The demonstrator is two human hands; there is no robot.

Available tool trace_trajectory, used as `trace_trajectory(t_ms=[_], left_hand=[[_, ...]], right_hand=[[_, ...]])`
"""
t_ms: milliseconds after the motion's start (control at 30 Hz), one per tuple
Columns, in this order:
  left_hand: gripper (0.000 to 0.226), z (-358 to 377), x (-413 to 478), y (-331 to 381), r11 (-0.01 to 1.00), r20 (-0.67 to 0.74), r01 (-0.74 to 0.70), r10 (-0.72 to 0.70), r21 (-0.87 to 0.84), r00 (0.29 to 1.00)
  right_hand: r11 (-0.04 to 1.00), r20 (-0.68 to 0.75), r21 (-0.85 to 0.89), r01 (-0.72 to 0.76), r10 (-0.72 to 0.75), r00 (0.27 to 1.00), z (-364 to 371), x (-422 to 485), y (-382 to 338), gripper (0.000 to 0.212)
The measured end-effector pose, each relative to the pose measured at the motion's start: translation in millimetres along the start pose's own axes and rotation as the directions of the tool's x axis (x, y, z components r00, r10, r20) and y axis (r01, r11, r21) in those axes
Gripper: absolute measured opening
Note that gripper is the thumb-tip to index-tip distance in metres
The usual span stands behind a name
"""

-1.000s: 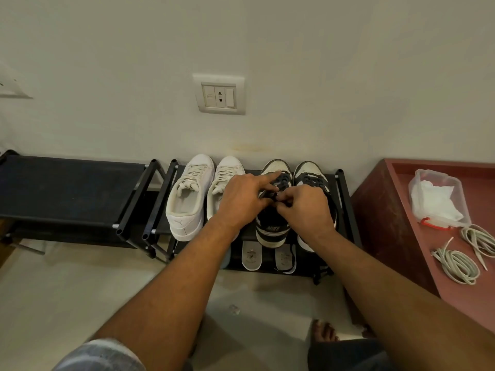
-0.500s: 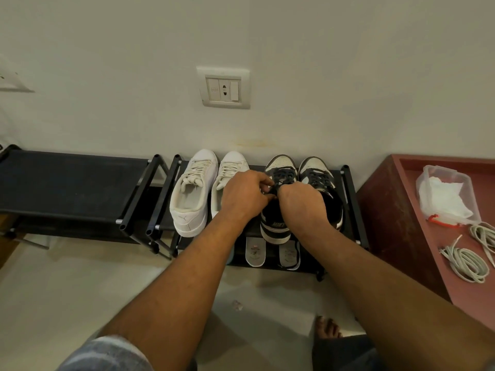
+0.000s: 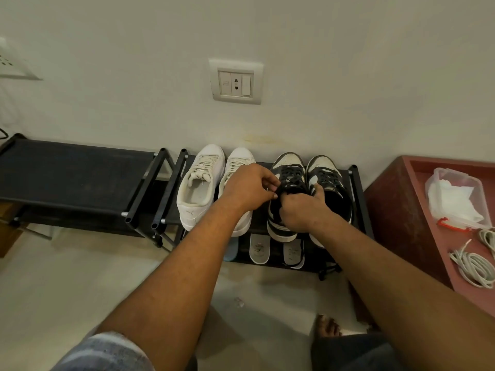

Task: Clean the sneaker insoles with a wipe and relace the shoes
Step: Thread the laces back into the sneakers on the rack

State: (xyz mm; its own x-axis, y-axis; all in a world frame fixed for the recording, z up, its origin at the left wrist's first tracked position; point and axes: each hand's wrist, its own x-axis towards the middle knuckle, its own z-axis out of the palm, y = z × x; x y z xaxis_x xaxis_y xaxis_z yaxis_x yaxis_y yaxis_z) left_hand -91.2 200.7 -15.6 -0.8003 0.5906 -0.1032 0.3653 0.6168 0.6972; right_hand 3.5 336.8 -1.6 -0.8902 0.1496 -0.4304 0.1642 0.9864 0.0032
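Lace (image 3: 290,184) of black-and-white sneaker (image 3: 278,229) in pinch of curled fingers, left hand (image 3: 247,187) and right hand (image 3: 301,210) alike

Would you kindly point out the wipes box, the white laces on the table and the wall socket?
wipes box (image 3: 455,174), head view, on its far rim.
white laces (image 3: 475,267), head view, on the nearer coil's middle.
wall socket (image 3: 235,83), head view, on its centre holes.

Black-and-white sneaker (image 3: 288,163) (laces (image 3: 293,172) black) upright on rack (image 3: 361,202)
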Motion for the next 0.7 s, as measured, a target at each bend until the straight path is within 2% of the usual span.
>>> trace_trajectory(t_ms=[100, 267, 467, 633, 700], left_hand=[[0.028, -0.7, -1.1, 0.1, 1.0, 0.002, -0.011, 0.011, -0.009, 1.0], [0.024, -2.4, -3.1, -2.2, 0.999, -0.009, 0.011, -0.01, 0.048, 1.0], [0.027, -6.0, 0.4, -4.1, 0.997, 0.0, 0.034, -0.035, 0.075, 0.999], [0.027, -4.0, 1.0, -1.6, 0.994, -0.003, 0.036, -0.036, 0.102, 0.999], [0.026, -3.1, -0.5, -1.4, 0.993, -0.018, 0.036, -0.035, 0.111, 0.999]], right_hand=[[0.999, 0.016, -0.038, -0.003, 0.004, 1.0, 0.4, 8.0, -4.2, 0.033], [1.0, 0.062, 0.0, 0.007, -0.007, 0.998, -4.4, 9.7, -2.9, 0.029], [0.998, 0.023, -0.03, 0.057, -0.056, 0.998, -19.4, -13.1, 5.2, 0.017], [0.989, 0.172, 0.098, 0.114, -0.129, 0.977, -10.7, -12.6, 0.6, 0.049], [0.986, 0.15, 0.125, 0.115, -0.133, 0.98, -0.1, -5.5, -2.2, 0.069]])
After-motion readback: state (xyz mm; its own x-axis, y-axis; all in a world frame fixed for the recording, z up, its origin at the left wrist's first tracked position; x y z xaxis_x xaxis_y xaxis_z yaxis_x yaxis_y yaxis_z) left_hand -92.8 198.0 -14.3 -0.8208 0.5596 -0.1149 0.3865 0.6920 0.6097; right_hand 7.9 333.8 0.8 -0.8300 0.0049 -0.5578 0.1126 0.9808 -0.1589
